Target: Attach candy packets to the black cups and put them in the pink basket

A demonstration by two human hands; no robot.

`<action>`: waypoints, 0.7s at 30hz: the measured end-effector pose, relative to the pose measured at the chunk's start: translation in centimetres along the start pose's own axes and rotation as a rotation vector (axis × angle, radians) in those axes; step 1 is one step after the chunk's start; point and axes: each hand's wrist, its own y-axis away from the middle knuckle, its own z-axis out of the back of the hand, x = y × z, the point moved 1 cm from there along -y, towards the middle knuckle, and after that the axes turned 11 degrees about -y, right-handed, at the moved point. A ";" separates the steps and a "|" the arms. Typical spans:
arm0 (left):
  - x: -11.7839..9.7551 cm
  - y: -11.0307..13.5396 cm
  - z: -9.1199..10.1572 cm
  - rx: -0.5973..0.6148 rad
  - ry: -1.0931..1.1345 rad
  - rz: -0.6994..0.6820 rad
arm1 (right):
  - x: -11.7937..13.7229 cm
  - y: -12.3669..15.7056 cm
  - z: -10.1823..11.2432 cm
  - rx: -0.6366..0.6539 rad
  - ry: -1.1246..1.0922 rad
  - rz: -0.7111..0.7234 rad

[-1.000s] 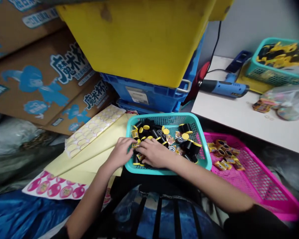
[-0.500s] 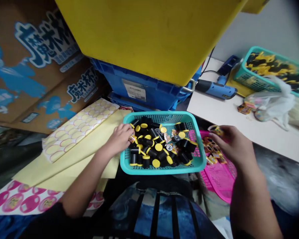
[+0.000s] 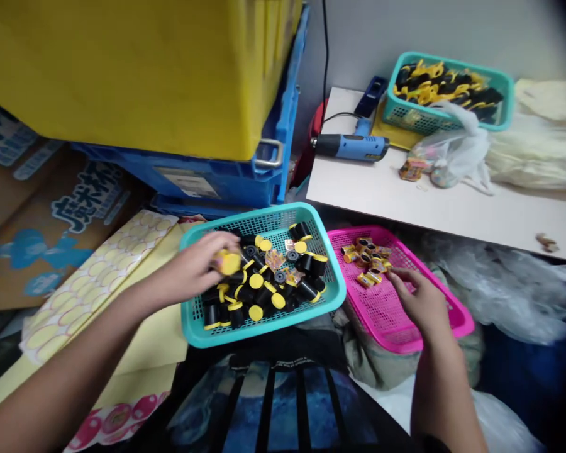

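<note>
My left hand (image 3: 198, 267) is over the left side of the turquoise basket (image 3: 259, 335), its fingers pinching a small yellow-capped cylinder (image 3: 229, 262) with a printed wrap, slightly blurred. Under it lie several black cylinders with yellow caps (image 3: 256, 281), mixed with small printed pieces (image 3: 275, 259) and grey discs (image 3: 280, 277). My right hand (image 3: 419, 302) reaches over the pink basket (image 3: 403, 346) with thumb and fingers apart and nothing visible between them. Close to its fingertips, several small wrapped cylinders (image 3: 370, 255) are heaped at that basket's far end.
Behind stand a yellow bin (image 3: 122, 75) and a blue crate (image 3: 236, 182). On the white table (image 3: 349, 182) are a blue heat gun (image 3: 351, 147), another turquoise basket (image 3: 400, 117) of yellow and black parts, and a plastic bag (image 3: 466, 151). Sticker sheets (image 3: 104, 270) lie at left by cardboard boxes (image 3: 51, 233).
The view has swung right. My right hand has let go of a small wrapped cylinder at the pink basket. My left hand has lifted a yellow-capped cylinder from the turquoise basket.
</note>
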 end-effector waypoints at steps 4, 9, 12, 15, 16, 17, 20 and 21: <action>-9.7 -9.7 -4.9 0.172 0.179 -0.266 | 0.2 0.0 1.5 -0.201 -0.067 -0.010; -15.7 -17.6 -10.6 0.322 0.177 -0.404 | 2.9 0.7 2.6 -0.326 -0.212 0.080; -12.7 -16.0 -8.7 0.240 0.222 -0.351 | 4.9 1.4 1.4 -0.229 -0.248 0.213; -7.3 -11.0 -5.0 0.000 0.188 -0.009 | 7.7 1.5 -1.4 0.048 -0.190 0.477; -5.7 -9.2 -4.1 -0.087 0.144 0.116 | 8.7 1.4 -2.6 0.144 -0.144 0.573; -4.5 -7.6 -3.6 -0.140 0.094 0.213 | 9.7 1.2 -3.8 0.224 -0.086 0.651; -3.0 -4.9 -4.3 -0.142 -0.068 0.297 | 12.0 0.1 -6.7 0.323 0.135 0.764; -3.1 -4.8 -5.1 -0.127 -0.119 0.320 | 12.6 -0.2 -7.3 0.345 0.207 0.767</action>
